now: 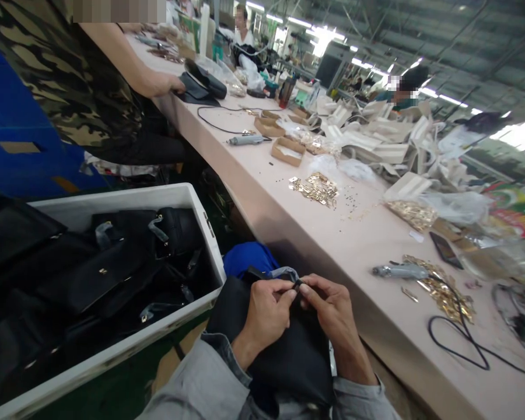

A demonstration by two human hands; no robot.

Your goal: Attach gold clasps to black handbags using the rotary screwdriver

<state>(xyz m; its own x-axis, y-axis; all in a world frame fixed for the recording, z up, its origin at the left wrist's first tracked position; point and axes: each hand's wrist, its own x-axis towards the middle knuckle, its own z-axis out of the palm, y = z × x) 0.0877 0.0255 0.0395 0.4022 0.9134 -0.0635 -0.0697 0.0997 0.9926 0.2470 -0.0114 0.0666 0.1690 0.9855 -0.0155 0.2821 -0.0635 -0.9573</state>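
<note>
A black leather bag [289, 356] lies on my lap below the table edge. My left hand [266, 312] and my right hand [330, 309] meet over its top, fingers pinched together on a small black part of the bag, a strap end or fitting, at the point between them. A bit of clear plastic wrap [284, 272] sticks up just behind my left fingers. Both sleeves are grey.
A white crate [114, 201] full of black bags stands at my left. On the long pink table [297, 227] lie a grey electric screwdriver [400, 270] with a black cable, piles of gold fittings [317, 188], cardboard trays and white bag parts. Another person in camouflage works at the far left.
</note>
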